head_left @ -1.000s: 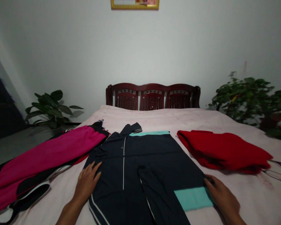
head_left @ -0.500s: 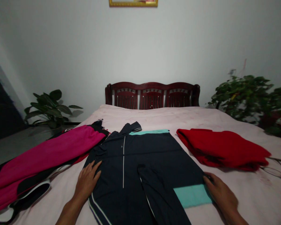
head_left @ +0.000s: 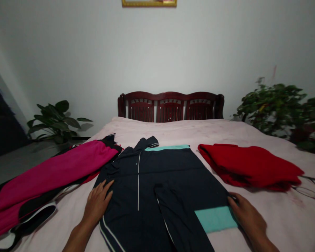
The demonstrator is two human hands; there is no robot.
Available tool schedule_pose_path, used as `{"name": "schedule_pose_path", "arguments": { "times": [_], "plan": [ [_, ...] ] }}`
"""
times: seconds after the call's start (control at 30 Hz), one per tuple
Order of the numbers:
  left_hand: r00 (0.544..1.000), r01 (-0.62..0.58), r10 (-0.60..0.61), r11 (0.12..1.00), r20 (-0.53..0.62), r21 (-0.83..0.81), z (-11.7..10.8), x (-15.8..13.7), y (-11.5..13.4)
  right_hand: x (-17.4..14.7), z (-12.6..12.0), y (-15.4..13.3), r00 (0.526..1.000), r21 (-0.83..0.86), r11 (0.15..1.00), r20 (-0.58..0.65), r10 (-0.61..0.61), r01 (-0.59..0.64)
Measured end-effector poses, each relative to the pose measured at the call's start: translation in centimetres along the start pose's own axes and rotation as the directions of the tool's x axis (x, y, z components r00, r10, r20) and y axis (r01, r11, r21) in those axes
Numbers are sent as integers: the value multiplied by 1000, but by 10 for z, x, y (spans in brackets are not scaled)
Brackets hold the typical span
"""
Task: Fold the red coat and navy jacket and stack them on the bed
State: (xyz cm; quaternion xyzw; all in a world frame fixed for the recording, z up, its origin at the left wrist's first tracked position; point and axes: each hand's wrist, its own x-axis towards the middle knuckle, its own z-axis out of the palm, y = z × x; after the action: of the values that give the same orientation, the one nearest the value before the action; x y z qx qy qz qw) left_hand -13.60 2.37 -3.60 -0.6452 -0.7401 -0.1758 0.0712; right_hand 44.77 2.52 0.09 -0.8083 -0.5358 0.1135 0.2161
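Note:
A navy jacket (head_left: 173, 175) with teal panels and thin white piping is spread on the bed, its striped collar toward the headboard. One dark sleeve is laid down over its body toward me. At the jacket's left edge my left hand (head_left: 98, 201) rests palm down, fingers apart on the cloth. My right hand (head_left: 248, 217) has the right edge of the jacket between thumb and fingers, beside the lower teal panel; part of this grip is hidden.
Magenta and black clothes (head_left: 65, 171) are heaped on the left. A folded red garment (head_left: 252, 166) lies on the right, with eyeglasses (head_left: 309, 190) beside it. The pink bedsheet (head_left: 173, 129) reaches a dark wooden headboard (head_left: 170, 106). Potted plants (head_left: 59, 119) flank the bed.

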Motion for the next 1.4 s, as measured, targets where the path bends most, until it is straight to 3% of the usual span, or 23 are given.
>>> {"name": "schedule_pose_path", "arguments": {
  "times": [0.23, 0.37, 0.43, 0.5, 0.57, 0.67, 0.77, 0.83, 0.93, 0.97, 1.0, 1.03, 1.1, 1.17, 1.27, 1.33, 1.4],
  "plan": [
    [1000, -13, 13, 1000, -10, -18, 0, 0, -2, -3, 0, -6, 998, -77, 996, -40, -39, 36],
    [999, -13, 11, 998, -42, -54, -1, 0, -1, -14, -3, -19, 943, -283, 948, -250, -218, 145],
    [994, -30, 19, 995, -107, -98, -4, 0, 0, -23, -5, -32, 907, -256, 931, -265, -326, 260],
    [983, -104, 72, 976, -168, -189, -11, -1, 5, -33, -5, -52, 912, -108, 926, -168, -375, 361],
    [973, -198, 148, 930, -178, -310, -21, -3, 13, -44, -4, -76, 927, 30, 926, 16, -376, 375],
    [966, -242, 254, 838, -43, -490, -39, -12, 28, -58, 2, -112, 898, 95, 935, 260, -355, 342],
    [924, -198, 351, 776, 149, -599, -55, -24, 38, -64, 14, -133, 860, 122, 934, 364, -357, 336],
    [887, -164, 394, 755, 240, -635, -62, -30, 36, -64, 24, -139, 797, 225, 929, 479, -369, 295],
    [811, -141, 464, 746, 356, -651, -68, -37, 20, -58, 29, -143, 607, 514, 856, 662, -439, 59],
    [779, -147, 488, 752, 393, -643, -70, -38, 14, -53, 27, -147, 569, 588, 808, 681, -462, -48],
    [747, -158, 509, 760, 428, -630, -71, -38, 9, -47, 23, -152, 566, 648, 750, 670, -480, -132],
    [717, -170, 524, 770, 459, -614, -73, -37, 5, -39, 16, -159, 601, 704, 686, 634, -487, -187],
    [680, -190, 542, 781, 494, -595, -76, -32, 6, -15, 0, -177, 753, 810, 546, 493, -436, -214],
    [704, -175, 526, 780, 478, -600, -79, -22, 16, 16, -17, -194, 910, 895, 421, 291, -294, -150],
    [822, -52, 390, 778, 416, -627, -81, -1, 39, 57, -30, -205, 966, 918, 387, 169, -196, -82],
    [899, 49, 244, 770, 364, -636, -81, 10, 49, 66, -30, -196, 969, 898, 432, 176, -173, -86],
    [938, 109, 135, 758, 318, -643, -80, 16, 52, 59, -25, -175, 966, 864, 495, 200, -167, -93]
  ]
}}
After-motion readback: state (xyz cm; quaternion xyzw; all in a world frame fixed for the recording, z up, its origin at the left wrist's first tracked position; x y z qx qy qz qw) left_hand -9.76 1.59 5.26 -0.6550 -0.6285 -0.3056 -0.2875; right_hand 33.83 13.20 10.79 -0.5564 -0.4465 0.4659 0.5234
